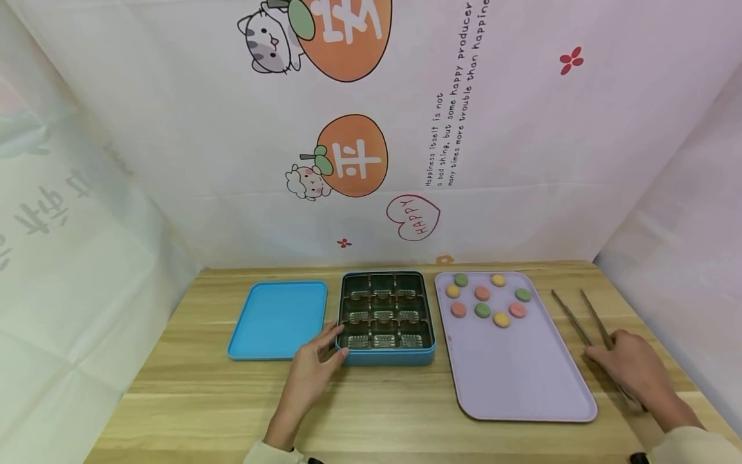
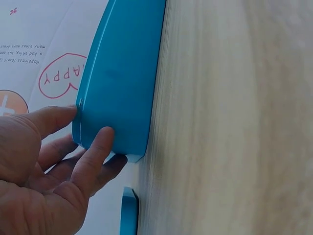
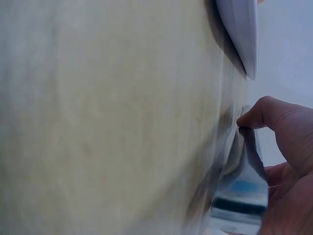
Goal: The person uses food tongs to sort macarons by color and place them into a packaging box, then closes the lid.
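Left of the tray [image 1: 522, 380], the left hand [image 1: 313, 367] held the box [image 1: 388, 356]; right of it, the right hand [image 1: 632, 367] gripped tongs [image 1: 570, 316], apparently a pickup needing a lift.

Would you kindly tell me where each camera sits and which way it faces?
Head: worn on the head, facing forward and down at the blue box, lilac tray and tongs; left hand, right hand and sleeves show.
Left wrist: worn there, facing the blue box and table; left hand shows.
Right wrist: worn there, facing the table and tongs; right hand shows.
Shared by head and left wrist: left hand, blue box.
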A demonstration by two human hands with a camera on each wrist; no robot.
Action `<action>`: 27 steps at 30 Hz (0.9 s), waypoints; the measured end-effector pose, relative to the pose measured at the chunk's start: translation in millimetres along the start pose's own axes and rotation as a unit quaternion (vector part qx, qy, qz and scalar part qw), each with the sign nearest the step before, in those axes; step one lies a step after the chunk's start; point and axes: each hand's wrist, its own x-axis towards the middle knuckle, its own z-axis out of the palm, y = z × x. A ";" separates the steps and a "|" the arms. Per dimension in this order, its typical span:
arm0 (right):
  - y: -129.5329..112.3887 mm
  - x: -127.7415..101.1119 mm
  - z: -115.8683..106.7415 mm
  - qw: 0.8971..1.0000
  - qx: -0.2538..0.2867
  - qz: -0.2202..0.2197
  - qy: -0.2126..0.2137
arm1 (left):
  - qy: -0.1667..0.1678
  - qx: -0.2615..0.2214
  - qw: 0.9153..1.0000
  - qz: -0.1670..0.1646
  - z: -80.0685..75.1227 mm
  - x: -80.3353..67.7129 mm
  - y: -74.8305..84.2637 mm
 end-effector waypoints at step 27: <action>-14.7 -15.5 -5.2 0.994 -0.013 -0.053 0.092 | 0.000 0.000 1.000 -0.005 -0.4 -1.0 2.6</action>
